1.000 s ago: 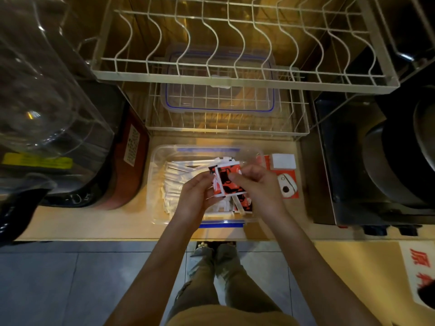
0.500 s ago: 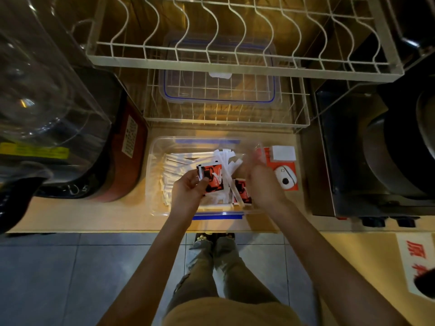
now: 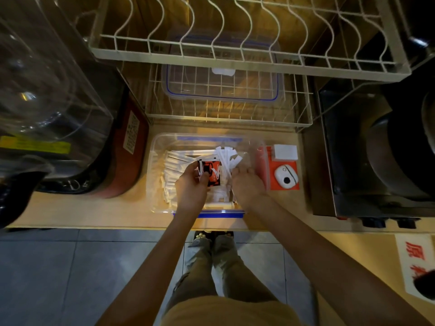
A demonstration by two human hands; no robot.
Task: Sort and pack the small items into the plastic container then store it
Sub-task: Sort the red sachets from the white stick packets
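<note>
Since a second ago your right hand [image 3: 247, 184] released the red packets [image 3: 210, 172] — it's loose, empty, among white sticks; left hand [image 3: 191, 184] pinches them over the plastic container [image 3: 160, 147], counter's front edge — sorting continues.

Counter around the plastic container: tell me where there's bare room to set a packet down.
Bare wood shows left of the plastic container, up to the red-sided appliance, and along the front edge under the arms. Right of it is crowded: an orange card with a white device fills the gap.
</note>
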